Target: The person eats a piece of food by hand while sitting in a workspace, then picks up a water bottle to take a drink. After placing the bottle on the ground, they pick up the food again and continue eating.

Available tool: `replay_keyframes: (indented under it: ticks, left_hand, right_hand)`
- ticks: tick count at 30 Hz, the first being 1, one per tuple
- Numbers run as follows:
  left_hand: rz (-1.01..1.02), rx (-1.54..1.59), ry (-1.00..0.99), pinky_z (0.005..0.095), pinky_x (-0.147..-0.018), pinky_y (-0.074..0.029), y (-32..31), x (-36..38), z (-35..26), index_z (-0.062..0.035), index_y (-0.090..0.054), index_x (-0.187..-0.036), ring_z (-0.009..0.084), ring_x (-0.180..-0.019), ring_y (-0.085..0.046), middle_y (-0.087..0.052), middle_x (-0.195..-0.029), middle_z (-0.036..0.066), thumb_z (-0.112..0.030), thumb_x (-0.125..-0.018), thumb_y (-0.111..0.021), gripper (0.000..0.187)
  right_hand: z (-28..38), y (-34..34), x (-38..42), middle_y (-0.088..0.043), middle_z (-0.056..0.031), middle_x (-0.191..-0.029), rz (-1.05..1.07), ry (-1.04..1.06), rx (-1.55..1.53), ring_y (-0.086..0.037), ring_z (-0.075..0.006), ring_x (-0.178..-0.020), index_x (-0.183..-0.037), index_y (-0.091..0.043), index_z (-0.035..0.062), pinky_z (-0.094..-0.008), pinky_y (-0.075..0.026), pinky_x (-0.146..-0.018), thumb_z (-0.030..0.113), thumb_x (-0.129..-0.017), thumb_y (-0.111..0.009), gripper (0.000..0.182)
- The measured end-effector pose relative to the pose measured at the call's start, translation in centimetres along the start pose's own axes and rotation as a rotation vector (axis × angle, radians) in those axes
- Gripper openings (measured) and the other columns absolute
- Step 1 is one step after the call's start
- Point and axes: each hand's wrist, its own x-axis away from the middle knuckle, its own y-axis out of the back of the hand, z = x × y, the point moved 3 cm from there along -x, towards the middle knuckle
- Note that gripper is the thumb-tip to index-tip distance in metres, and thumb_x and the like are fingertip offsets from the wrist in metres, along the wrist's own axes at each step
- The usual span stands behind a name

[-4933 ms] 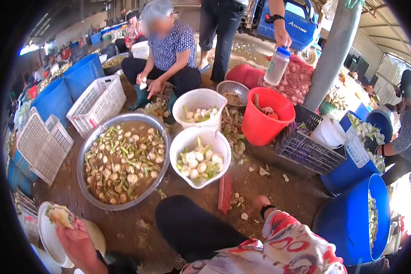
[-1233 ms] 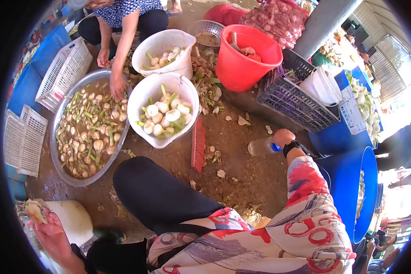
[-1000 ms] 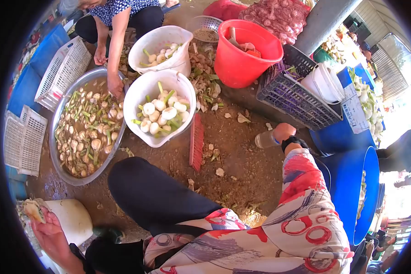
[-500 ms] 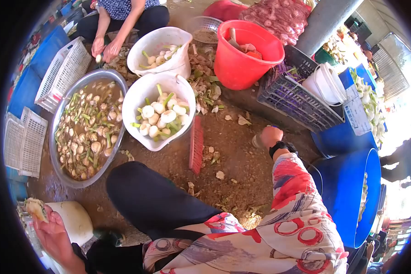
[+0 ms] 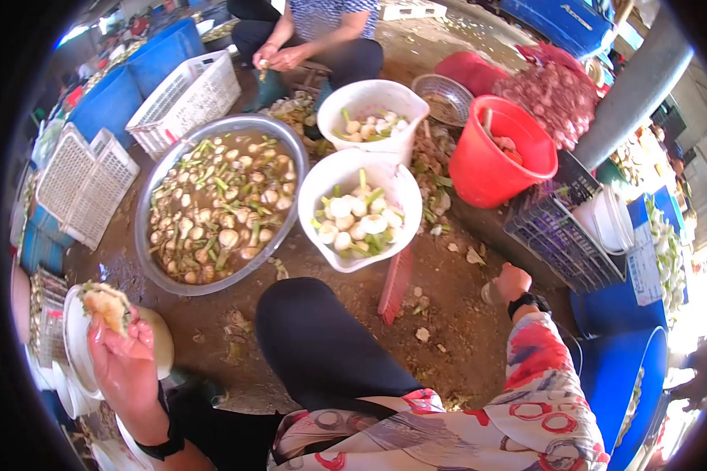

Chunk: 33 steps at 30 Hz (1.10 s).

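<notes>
My left hand, at the lower left, is closed around a piece of filled bread with green bits at its edge. It is held up above a white bucket. On the right, my right hand is closed on a small pale cylinder, perhaps a cup; its details are blurred. Ahead of my knee stands a white bucket holding peeled garlic bulbs with green stems. Beside it, a wide metal basin holds more bulbs in brownish water.
Another person's hands work with a small bulb at the back. A second white bucket, a red bucket, a black crate and a pink brush stand or lie around. White baskets are at left.
The view has swung left, so the scene sits further right. My left hand has raised the bread slightly over the bucket. My right hand still holds the pale cylinder.
</notes>
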Motion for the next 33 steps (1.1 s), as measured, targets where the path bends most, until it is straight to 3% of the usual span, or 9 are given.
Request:
replay_keyframes:
  ticks: [13, 14, 16, 25, 27, 28, 29, 31, 33]
  left_hand:
    - [-0.133, -0.003, -0.122, 0.0391, -0.079, -0.040, 1.5, 1.2, -1.9, -0.0108, -0.048, -0.113, 0.0172, -0.102, -0.047, -0.050, -0.114, 0.003, -0.024, -0.084, -0.049, 0.032]
    - [-0.339, -0.444, -0.217, 0.0385, -0.079, -0.039, 5.1, 1.7, -2.4, -0.0118, -0.046, -0.115, 0.0181, -0.097, -0.046, -0.049, -0.114, 0.002, -0.025, -0.084, -0.048, 0.033]
    - [0.080, 0.044, -0.034, 0.0314, -0.080, -0.036, 4.7, 1.3, -3.1, -0.0099, -0.051, -0.111, 0.0205, -0.092, -0.044, -0.051, -0.104, 0.008, -0.025, -0.088, -0.044, 0.028]
    - [0.064, -0.111, -0.019, 0.0303, -0.079, -0.040, 6.9, -1.0, -4.7, -0.0062, -0.043, -0.117, 0.0209, -0.092, -0.045, -0.045, -0.108, 0.014, -0.019, -0.090, -0.037, 0.030]
    - [0.359, -0.051, 0.103, 0.0323, -0.082, -0.039, 4.5, -1.5, -3.2, -0.0079, -0.041, -0.120, 0.0227, -0.098, -0.044, -0.045, -0.110, 0.014, -0.020, -0.090, -0.038, 0.033]
    - [-0.251, -0.006, -0.031, 0.0356, -0.081, -0.040, 5.2, -0.2, -2.4, -0.0090, -0.042, -0.120, 0.0249, -0.099, -0.045, -0.045, -0.110, 0.013, -0.021, -0.088, -0.042, 0.034]
    - [-0.364, -0.211, -0.135, 0.0359, -0.083, -0.040, 4.6, -0.2, -1.4, -0.0072, -0.043, -0.117, 0.0242, -0.097, -0.047, -0.047, -0.108, 0.012, -0.020, -0.087, -0.044, 0.033]
    - [-0.314, -0.599, -0.242, 0.0365, -0.086, -0.039, 2.9, -0.4, -0.2, -0.0036, -0.045, -0.112, 0.0226, -0.094, -0.050, -0.052, -0.104, 0.010, -0.018, -0.084, -0.048, 0.031]
    - [-0.239, -0.203, -0.178, 0.0330, -0.084, -0.039, 1.1, -2.5, -0.6, -0.0019, -0.046, -0.108, 0.0196, -0.091, -0.052, -0.054, -0.099, 0.008, -0.015, -0.082, -0.050, 0.029]
  right_hand:
    - [30.6, 22.2, 13.9, -0.059, -0.0091, -0.067, -0.322, 1.035, -0.848, -0.058, -0.0274, -0.059, -0.080, -0.063, 0.0091, -0.0360, -0.045, -0.053, 0.023, -0.078, -0.055, 0.016]
    - [33.8, 21.0, 13.8, -0.057, -0.0123, -0.067, -0.456, 1.163, -0.863, -0.056, -0.0270, -0.060, -0.074, -0.058, 0.0082, -0.0374, -0.044, -0.054, 0.024, -0.077, -0.054, 0.017]
    - [37.0, 22.4, 17.0, -0.055, -0.0141, -0.064, -0.449, 1.340, -1.136, -0.055, -0.0307, -0.060, -0.075, -0.057, 0.0064, -0.0402, -0.044, -0.056, 0.023, -0.078, -0.051, 0.018]
    - [47.4, 26.6, 27.2, -0.056, -0.0127, -0.060, -0.254, 1.390, -1.098, -0.056, -0.0305, -0.058, -0.064, -0.058, 0.0088, -0.0407, -0.045, -0.056, 0.019, -0.071, -0.052, 0.014]
    - [48.8, 25.0, 27.4, -0.058, -0.0129, -0.063, -0.342, 1.438, -1.209, -0.057, -0.0305, -0.059, -0.068, -0.060, 0.0088, -0.0412, -0.045, -0.057, 0.019, -0.072, -0.051, 0.014]
    - [48.9, 24.4, 26.6, -0.059, -0.0134, -0.067, -0.221, 1.491, -1.274, -0.057, -0.0312, -0.060, -0.072, -0.062, 0.0086, -0.0415, -0.045, -0.058, 0.020, -0.072, -0.051, 0.015]
    - [48.9, 23.5, 26.1, -0.057, -0.0164, -0.064, -0.170, 1.412, -1.435, -0.057, -0.0316, -0.059, -0.064, -0.058, 0.0061, -0.0408, -0.045, -0.054, 0.019, -0.074, -0.049, 0.019]
    - [47.2, 25.3, 25.2, -0.061, -0.0125, -0.072, -0.083, 1.434, -1.105, -0.059, -0.0300, -0.063, -0.075, -0.063, 0.0091, -0.0376, -0.047, -0.056, 0.025, -0.078, -0.047, 0.023]
    - [49.7, 23.3, 24.1, -0.060, -0.0123, -0.070, 0.023, 1.378, -1.235, -0.059, -0.0268, -0.062, -0.082, -0.062, 0.0074, -0.0331, -0.047, -0.056, 0.028, -0.080, -0.050, 0.024]
